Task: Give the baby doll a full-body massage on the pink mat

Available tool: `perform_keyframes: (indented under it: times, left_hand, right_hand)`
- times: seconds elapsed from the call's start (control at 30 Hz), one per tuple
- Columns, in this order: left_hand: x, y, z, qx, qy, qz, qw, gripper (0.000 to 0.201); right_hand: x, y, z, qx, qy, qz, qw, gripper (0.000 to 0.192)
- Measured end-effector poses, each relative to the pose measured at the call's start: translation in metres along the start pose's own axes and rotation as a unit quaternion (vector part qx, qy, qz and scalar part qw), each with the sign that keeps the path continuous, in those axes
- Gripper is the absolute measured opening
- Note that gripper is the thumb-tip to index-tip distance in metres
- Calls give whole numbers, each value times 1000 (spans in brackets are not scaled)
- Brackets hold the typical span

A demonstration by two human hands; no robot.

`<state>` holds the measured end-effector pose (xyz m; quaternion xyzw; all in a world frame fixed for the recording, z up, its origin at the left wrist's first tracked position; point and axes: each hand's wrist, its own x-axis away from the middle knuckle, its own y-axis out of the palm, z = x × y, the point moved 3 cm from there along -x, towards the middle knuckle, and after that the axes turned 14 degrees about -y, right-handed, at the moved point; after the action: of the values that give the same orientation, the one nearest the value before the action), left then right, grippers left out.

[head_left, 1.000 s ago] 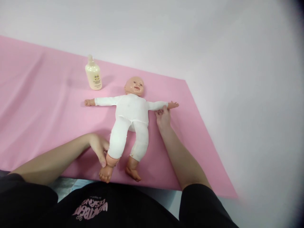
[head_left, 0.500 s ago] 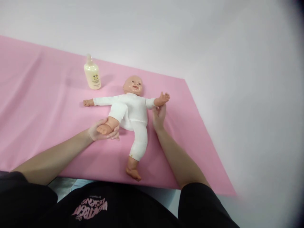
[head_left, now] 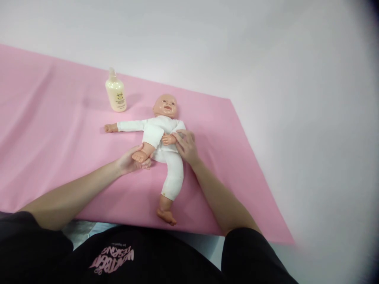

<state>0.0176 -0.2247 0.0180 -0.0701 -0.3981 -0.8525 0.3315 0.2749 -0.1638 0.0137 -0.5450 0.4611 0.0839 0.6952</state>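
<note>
A baby doll point(head_left: 173, 167) with a white cloth body lies on its back, its head away from me. My left hand point(head_left: 130, 161) is closed around the lower part of its raised, bent leg, left of the body; some fingers pass behind the foot. My right hand point(head_left: 187, 148) is on the doll's arm near the wrist, with that arm folded across the belly and its small hand close to the bent knee. The thumb and fingertips grip the forearm. The doll's other arm stretches out to the left, and its other leg lies straight toward me.
A pump bottle point(head_left: 116, 94) of pale yellow liquid stands upright beyond the doll's outstretched arm. Pink cloth point(head_left: 225, 157) covers the table, with folds on the left. The table's right edge slants toward me, and a white surface lies beyond it.
My right hand has brought the doll's arm inward, from stretched out at the right to across the belly. My left hand has moved the bent leg up and right, toward that arm.
</note>
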Motion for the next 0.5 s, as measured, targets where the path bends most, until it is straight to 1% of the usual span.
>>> perform_keyframes:
  times: [0.07, 0.1, 0.17, 0.23, 0.3, 0.37, 0.43, 0.5]
  left_hand:
    - [0, 1, 1, -13, 1, -2, 1000, 57]
    - [1, 1, 1, -20, 3, -9, 1000, 57]
    - [2, 1, 1, -39, 5, -30, 999, 58]
    - [4, 0, -1, -66, -3, -62, 996, 60]
    - [8, 0, -5, -96, -24, -109, 989, 63]
    - [13, 1, -8, -132, -62, -165, 975, 65]
    - [19, 4, -9, -180, -100, -205, 957, 65]
    - [24, 8, -9, -244, -128, -227, 934, 61]
  right_hand:
    - [1, 1, 0, -9, 7, 0, 1000, 40]
    - [1, 1, 1, -16, 9, 10, 1000, 40]
    - [3, -1, 3, -28, 26, 55, 998, 40]
    - [5, -4, 7, -40, 75, 124, 989, 42]
    - [8, -8, 15, -63, 146, 197, 967, 46]
    - [11, -13, 25, -105, 215, 261, 935, 52]
    - [14, -17, 36, -154, 267, 306, 901, 64]
    - [22, -18, 50, -191, 311, 338, 868, 74]
